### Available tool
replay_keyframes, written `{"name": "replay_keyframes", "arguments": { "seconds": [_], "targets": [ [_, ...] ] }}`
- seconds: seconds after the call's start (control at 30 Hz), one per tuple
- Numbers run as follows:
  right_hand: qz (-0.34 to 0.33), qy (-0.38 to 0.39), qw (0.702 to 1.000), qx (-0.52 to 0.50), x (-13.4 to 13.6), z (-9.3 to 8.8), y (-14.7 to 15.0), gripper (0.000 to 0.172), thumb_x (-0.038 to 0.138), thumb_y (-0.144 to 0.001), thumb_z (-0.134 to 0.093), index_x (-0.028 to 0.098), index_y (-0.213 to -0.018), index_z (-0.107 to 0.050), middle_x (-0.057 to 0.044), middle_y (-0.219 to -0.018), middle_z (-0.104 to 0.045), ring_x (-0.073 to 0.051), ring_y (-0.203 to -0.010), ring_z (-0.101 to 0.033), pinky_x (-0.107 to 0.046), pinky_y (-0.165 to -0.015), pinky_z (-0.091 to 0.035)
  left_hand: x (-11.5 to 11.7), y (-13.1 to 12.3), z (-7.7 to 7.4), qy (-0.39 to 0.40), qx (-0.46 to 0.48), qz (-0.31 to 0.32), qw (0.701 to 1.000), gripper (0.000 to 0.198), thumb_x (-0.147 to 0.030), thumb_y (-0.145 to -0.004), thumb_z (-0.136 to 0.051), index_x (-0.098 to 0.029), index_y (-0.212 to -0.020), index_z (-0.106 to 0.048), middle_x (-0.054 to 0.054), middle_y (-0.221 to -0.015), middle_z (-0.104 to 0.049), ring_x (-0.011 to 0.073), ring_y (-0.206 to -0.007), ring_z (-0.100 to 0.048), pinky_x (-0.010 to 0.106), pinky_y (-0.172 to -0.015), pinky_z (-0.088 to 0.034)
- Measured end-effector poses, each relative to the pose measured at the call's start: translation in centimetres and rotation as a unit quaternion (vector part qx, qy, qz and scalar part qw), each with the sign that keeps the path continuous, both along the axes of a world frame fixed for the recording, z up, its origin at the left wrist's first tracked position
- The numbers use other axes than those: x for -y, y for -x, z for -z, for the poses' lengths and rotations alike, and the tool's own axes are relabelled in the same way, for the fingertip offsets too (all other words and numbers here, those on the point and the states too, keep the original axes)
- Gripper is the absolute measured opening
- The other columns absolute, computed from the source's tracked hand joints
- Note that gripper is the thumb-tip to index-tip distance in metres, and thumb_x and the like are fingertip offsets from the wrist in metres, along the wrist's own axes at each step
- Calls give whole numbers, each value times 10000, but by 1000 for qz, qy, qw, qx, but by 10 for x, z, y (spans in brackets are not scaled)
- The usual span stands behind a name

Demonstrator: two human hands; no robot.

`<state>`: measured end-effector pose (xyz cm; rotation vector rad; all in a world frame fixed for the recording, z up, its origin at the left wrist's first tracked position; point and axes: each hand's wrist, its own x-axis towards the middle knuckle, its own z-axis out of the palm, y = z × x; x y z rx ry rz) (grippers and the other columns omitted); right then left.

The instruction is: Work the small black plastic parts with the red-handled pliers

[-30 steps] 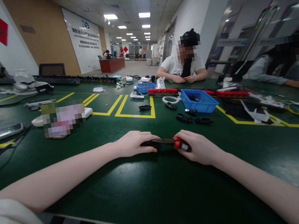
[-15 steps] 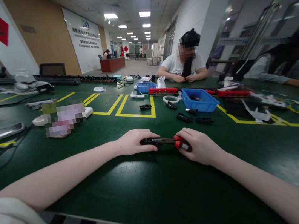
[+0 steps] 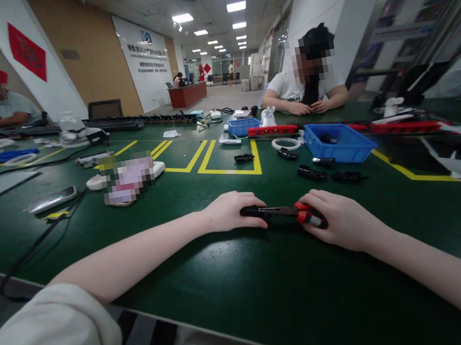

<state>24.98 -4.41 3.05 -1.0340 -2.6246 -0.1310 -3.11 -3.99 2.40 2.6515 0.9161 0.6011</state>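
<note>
Between the fingers of my left hand (image 3: 237, 209) is a small black part (image 3: 251, 211), held low over the green table. My right hand (image 3: 338, 218) is closed around the red and black handles of a pair of pliers (image 3: 306, 216). The metal jaws point left and meet the black part; their exact grip on it is too small to make out. Several similar black pieces lie beyond my hands, among them one black piece (image 3: 312, 172) and another black piece (image 3: 348, 176).
A blue bin (image 3: 341, 145) with black pieces inside stands at the right, by a white ring (image 3: 286, 143). Further back are a smaller blue bin (image 3: 244, 127) and a red strip (image 3: 273, 130). A phone (image 3: 130, 182) lies left. Across the table sits a person (image 3: 308, 86).
The view has turned slightly left, so everything appears further right. My hands keep the same hold on the black part and the pliers.
</note>
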Motion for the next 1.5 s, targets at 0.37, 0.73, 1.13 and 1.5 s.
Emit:
{"name": "replay_keyframes", "arguments": {
  "seconds": [0.37,0.73,1.13,1.5],
  "targets": [
    [-9,-7,1000,-4,0,-1,-1,246,324,-786,-575,186,-989,-591,-93,-927,-647,-238,-804,-621,-367,-690,-513,1,0,-1,-10,-23,17,1000,422,-492,-860,-656,-176,-1139,-627,35,-1016,-666,170,-871,-623,269,-779,-426],
    [-8,-27,1000,-9,-1,0,-2,241,331,-791,-567,190,-985,-589,-93,-915,-647,-233,-783,-617,-365,-674,-511,0,-1,3,-76,-38,6,996,461,-513,-866,-639,-182,-1186,-616,57,-1067,-652,198,-982,-626,283,-806,-430],
    [-3,-2,1000,-25,-8,6,-7,240,360,-787,-589,218,-980,-598,-78,-912,-655,-232,-768,-634,-354,-631,-519,-1,-1,1,-95,-68,20,993,447,-491,-948,-521,-177,-1261,-578,82,-1121,-627,207,-1015,-605,314,-838,-439],
    [5,-17,1000,-19,-5,5,-7,263,363,-795,-580,201,-1001,-600,-91,-928,-652,-230,-772,-625,-356,-637,-516,0,-2,1,-68,-38,36,996,429,-465,-913,-589,-178,-1231,-600,93,-1088,-625,214,-978,-597,327,-847,-460]
  ]
}}
